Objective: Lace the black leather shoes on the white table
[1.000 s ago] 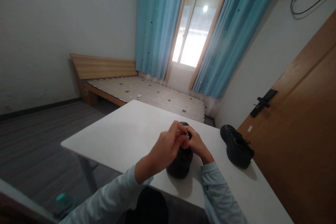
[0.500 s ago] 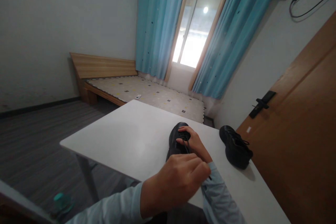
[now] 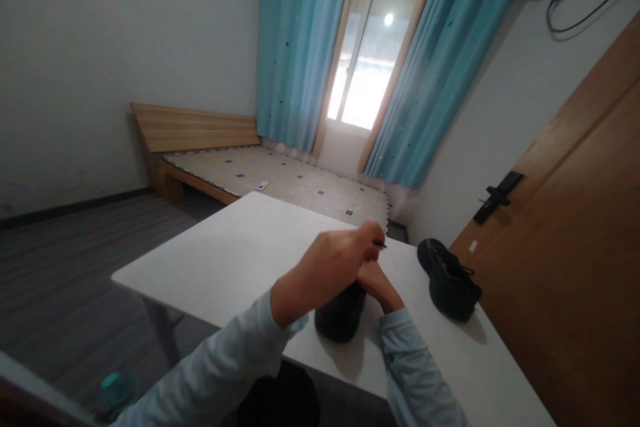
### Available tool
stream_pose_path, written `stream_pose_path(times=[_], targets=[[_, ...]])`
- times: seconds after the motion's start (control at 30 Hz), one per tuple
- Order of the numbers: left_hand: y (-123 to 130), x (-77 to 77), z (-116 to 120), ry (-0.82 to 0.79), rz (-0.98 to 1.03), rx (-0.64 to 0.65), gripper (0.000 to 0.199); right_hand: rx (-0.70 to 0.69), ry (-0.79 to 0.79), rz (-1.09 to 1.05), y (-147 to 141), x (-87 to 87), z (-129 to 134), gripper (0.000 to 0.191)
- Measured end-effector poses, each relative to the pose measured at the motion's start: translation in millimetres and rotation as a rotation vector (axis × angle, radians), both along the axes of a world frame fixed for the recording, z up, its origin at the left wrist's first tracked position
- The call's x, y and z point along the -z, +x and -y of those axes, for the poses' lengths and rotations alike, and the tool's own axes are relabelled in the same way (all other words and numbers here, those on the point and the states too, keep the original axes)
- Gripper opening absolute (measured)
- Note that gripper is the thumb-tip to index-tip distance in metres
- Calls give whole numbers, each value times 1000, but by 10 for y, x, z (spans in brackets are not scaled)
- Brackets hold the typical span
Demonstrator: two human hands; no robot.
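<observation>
A black shoe (image 3: 340, 315) stands on the white table in front of me, its heel end towards me. My left hand (image 3: 333, 260) is raised over the shoe, fingers closed in a pinch. A short dark end of shoelace (image 3: 381, 245) sticks out from its fingertips. Behind it, my right hand (image 3: 376, 282) is at the upper part of the shoe; its fingers are hidden by my left hand. The laced top and toe of this shoe are covered too. Another black shoe (image 3: 453, 283), with laces showing, rests on the right side of the table.
The white table (image 3: 215, 267) spans the area before me. Beyond its far edge is a bed (image 3: 300, 180) with a small white object (image 3: 263, 185) on it. A brown door (image 3: 565, 233) stands at the right. A teal-topped item (image 3: 113, 387) is low at the left.
My left hand has moved up and away from me, from the near end of the shoe to above it, still pinching the lace. It now hides my right hand's fingers.
</observation>
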State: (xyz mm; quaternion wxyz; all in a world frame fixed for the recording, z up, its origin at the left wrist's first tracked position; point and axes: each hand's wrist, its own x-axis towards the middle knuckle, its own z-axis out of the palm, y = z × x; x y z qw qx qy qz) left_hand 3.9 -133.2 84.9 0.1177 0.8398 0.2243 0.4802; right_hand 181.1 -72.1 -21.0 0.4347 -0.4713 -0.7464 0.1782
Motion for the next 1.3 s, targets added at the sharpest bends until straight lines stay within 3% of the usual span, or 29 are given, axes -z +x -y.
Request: stream_pose_path(times=[0.1,0.2,0.33,0.5,0.63,0.73,1.03,1.2,1.3], targets=[[24,-85,-325,-163,179,-62,7,-32,-56,40,-14,-26,2,40],[77,-38,-697,-232,345,-54,7,-44,-73,39,-23,-65,19,39],[148,172,-1125,-423,544,5,13,-40,-96,49,-14,-79,31,39],[208,517,-1400,-579,687,123,18,-49,-98,44,-3,-60,19,39],[235,759,-1491,-671,753,138,20,-49,-114,11,-3,-48,19,38],[244,847,-1510,-682,743,140,19,-53,-130,-17,2,-48,18,37],[280,841,-1436,-644,757,102,21,-171,-249,-285,32,-123,36,24],[286,837,-1408,-655,736,41,20,-115,-264,-439,16,-124,41,24],[264,844,-1407,-629,666,-90,18,-71,-242,-512,6,-114,20,21]])
